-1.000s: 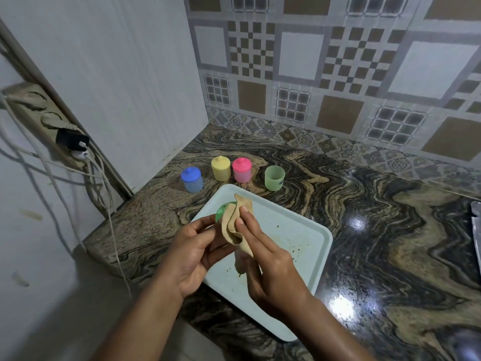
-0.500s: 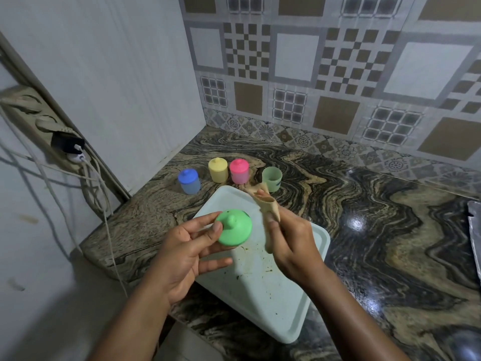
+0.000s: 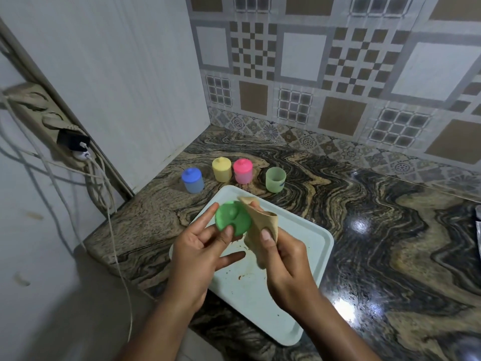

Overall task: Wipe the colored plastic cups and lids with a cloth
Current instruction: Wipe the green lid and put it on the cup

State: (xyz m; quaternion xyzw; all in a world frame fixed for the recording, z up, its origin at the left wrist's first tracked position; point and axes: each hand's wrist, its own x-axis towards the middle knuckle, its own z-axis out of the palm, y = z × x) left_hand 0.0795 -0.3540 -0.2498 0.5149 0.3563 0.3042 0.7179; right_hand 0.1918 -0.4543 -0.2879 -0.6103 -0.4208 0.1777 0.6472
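My left hand (image 3: pixel 200 246) holds a round green lid (image 3: pixel 232 217) between thumb and fingers above a pale tray (image 3: pixel 307 241). My right hand (image 3: pixel 283 259) grips a tan cloth (image 3: pixel 260 225), and the cloth's edge lies against the lid's right side. Behind the tray, on the counter, stand a blue cup with its lid (image 3: pixel 192 180), a yellow cup with its lid (image 3: pixel 221 169), a pink cup with its lid (image 3: pixel 242 170) and an open green cup (image 3: pixel 275 179).
The tray carries brown smears near its middle. A marbled stone counter (image 3: pixel 377 230) runs to the right, with tiled walls behind. A power strip with a plugged charger (image 3: pixel 74 144) and hanging cables (image 3: pixel 114 230) is on the left wall. A shiny object (image 3: pixel 477 230) pokes in at the right edge.
The cloth was wrapped over the lid a second ago, then pulled off to the right. Now the cloth is back against the lid's right side, and both hands sit slightly higher.
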